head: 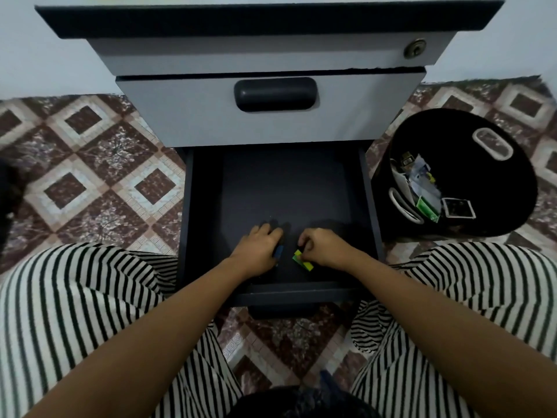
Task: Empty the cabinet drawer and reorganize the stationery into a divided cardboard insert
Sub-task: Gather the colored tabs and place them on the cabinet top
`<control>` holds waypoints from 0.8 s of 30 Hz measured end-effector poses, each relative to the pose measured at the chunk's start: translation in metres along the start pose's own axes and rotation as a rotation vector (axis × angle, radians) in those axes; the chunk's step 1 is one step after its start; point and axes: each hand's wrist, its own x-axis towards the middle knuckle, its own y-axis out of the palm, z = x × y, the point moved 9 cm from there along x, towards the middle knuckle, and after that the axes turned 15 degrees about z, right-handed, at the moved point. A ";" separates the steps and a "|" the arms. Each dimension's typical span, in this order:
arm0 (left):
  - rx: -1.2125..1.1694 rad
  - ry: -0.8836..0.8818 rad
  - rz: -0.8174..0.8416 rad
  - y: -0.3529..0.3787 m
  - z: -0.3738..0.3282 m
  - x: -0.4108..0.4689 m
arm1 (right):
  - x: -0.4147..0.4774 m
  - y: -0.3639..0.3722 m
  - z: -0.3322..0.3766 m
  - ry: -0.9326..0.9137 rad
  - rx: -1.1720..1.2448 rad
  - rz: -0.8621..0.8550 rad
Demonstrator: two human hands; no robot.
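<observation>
So the person's sitting on the brown-and-cream diamond-tiled floor [90,164] in front of a grey metal cabinet [187,116]. Its dark navy bottom drawer [286,182] stands wide open in the middle of the frame. Both hands are down in the near end of that drawer, just above lower centre.

The left hand [259,245] sits palm down with the fingers curled over a small blue block [278,251]. Only a sliver of it pokes out on the thumb side, so I can't tell what it actually is. Just to the right of it, not touching, the right hand [324,247] has its fingers bunched tight and is pinching a little yellow-and-green piece [302,260] that lies on the drawer bottom. Far as I can see, those two bits are the only things in the drawer.

Above it, the next drawer up is shut, with a chunky black handle [275,94]. There's a round brass lock [415,48] toward the upper right.

Over at the right edge a black round bin [482,191] sits on the floor beside the cabinet, with a jumble of papers and small packets [422,188] piled in its left side. Black-and-white striped trousers [75,297] fill the lower corners.
</observation>
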 end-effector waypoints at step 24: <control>-0.070 0.122 0.001 0.002 -0.006 0.001 | 0.005 0.026 0.021 -0.117 -0.466 0.001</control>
